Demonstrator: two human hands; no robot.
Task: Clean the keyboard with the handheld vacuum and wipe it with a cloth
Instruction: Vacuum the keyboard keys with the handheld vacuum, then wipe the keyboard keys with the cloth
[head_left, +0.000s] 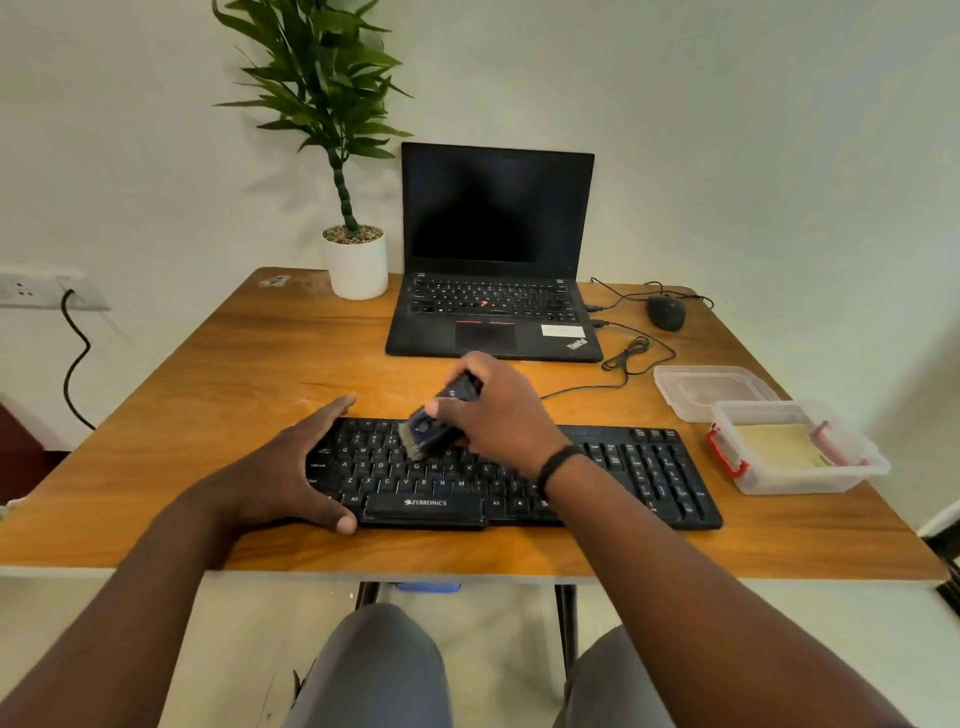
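right hand (501, 410) grasps the handheld vacuum (435, 420) on the keyboard (644, 467); left hand (291, 467), grip released, steadies its end.

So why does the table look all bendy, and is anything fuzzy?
Head view: the wide lens bows the table edges and stretches the arms near the bottom. The right hand and its handheld vacuum look slightly smeared. The plant throws a soft shadow on the wall. The laptop screen is dark, without glare.
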